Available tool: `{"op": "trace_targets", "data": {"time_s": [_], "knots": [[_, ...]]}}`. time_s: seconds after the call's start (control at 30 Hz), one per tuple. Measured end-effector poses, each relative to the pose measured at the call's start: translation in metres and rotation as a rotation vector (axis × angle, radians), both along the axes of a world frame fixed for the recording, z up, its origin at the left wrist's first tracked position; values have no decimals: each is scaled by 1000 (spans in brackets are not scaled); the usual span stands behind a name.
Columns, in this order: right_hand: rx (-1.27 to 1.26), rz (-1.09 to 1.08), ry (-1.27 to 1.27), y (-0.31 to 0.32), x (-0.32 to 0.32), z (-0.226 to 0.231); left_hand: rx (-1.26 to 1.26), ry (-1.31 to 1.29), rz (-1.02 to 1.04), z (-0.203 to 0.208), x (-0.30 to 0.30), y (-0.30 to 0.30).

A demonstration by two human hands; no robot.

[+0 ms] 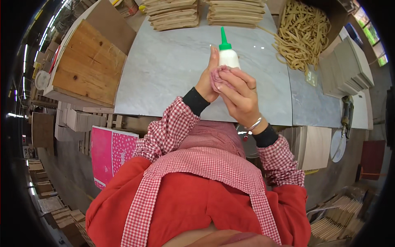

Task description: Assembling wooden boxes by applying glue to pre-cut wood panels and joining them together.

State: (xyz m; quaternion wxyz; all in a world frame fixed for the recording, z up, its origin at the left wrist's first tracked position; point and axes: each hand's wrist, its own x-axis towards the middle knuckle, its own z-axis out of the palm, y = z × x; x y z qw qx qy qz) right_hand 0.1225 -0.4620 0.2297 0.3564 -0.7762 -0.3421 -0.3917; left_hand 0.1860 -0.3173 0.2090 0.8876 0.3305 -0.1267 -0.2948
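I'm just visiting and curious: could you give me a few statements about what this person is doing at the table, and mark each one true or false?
1. The left hand holds a white squeeze bottle with a green nozzle. True.
2. The right hand presses a pink cloth against the bottle. True.
3. The bottle lies on its side on the grey tabletop. False: it is held upright above the table, nozzle pointing up.
4. The box at the far right of the table is filled with blue plastic caps. False: it holds a tangle of pale tan strips.
5. Stacks of thin wooden pieces sit at the far edge of the table. True.
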Motion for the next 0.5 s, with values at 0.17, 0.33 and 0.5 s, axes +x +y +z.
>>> {"op": "trace_targets", "data": {"time_s": [0.17,0.33,0.5], "knots": [[442,-141,152,-1,18,5,203,41,155,15,-18,-27],[281,-458,264,-86,30,-13,225,-88,-135,-6,-17,-8],[139,-1033,230,-226,4,-29,369,-117,-97,-9,-20,-9]]}}
